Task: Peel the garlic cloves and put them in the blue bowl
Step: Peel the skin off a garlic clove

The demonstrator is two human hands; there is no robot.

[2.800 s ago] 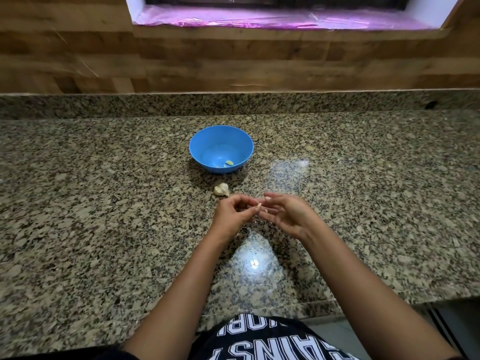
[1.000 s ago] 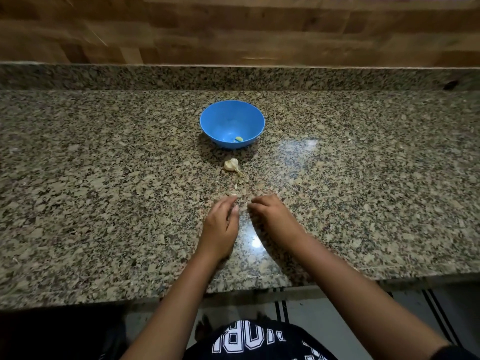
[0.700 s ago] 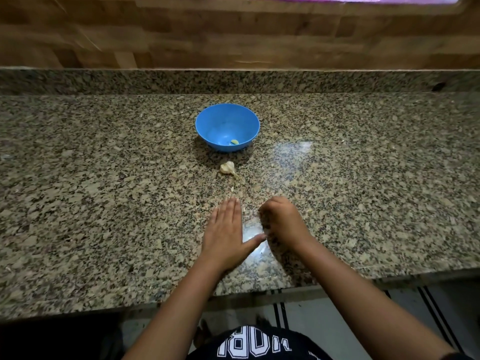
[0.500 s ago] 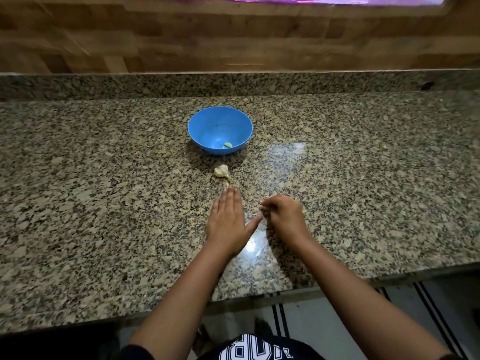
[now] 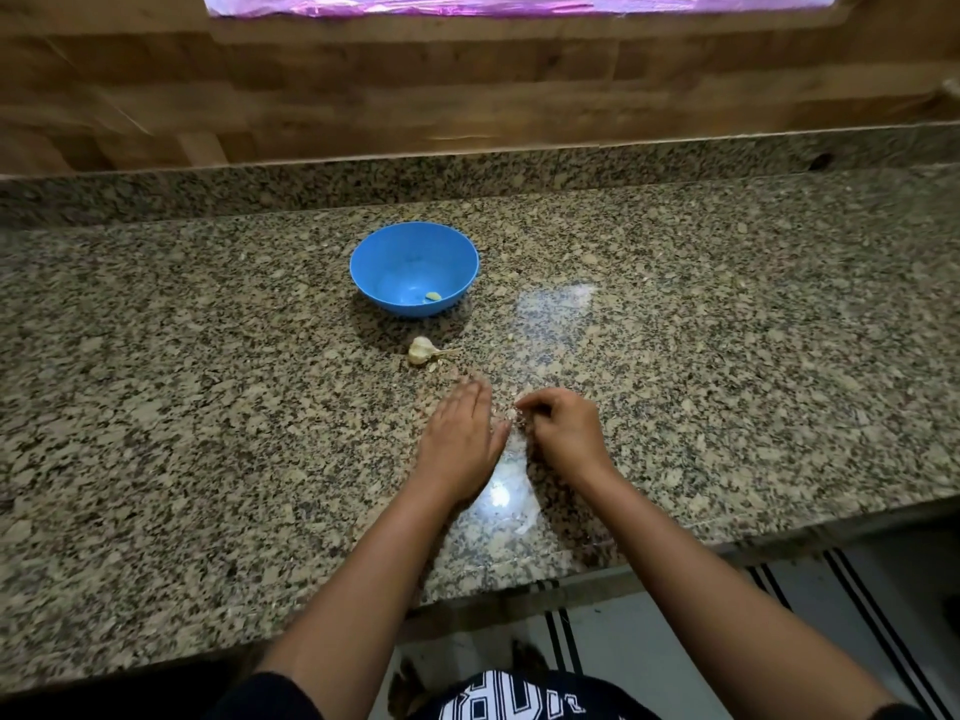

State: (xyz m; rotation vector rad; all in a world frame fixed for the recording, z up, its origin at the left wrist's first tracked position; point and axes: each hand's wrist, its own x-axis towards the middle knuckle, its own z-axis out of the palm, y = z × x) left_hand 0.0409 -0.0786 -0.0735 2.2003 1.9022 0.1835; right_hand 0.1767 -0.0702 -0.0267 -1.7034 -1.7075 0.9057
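The blue bowl (image 5: 414, 268) stands on the granite counter with one peeled garlic clove (image 5: 432, 296) inside near its front right. A piece of garlic bulb (image 5: 421, 350) with papery skin lies just in front of the bowl. My left hand (image 5: 460, 439) lies flat on the counter, fingers straight and together, pointing toward the bulb. My right hand (image 5: 561, 433) sits beside it with curled fingers, pinching something small and pale (image 5: 511, 412) at the fingertips, likely a garlic clove or its skin; most of it is hidden.
The speckled granite counter (image 5: 208, 407) has a raised back ledge and a wooden wall (image 5: 467, 96) behind it. Its front edge (image 5: 571, 579) runs just below my wrists. Small skin flakes lie near the bulb. Light glare shines between my hands.
Both hands came down from peeling in the air to the counter. The left hand flattened out, fingers straight. The right stays curled, pinching at its fingertips. The camera view shifted slightly.
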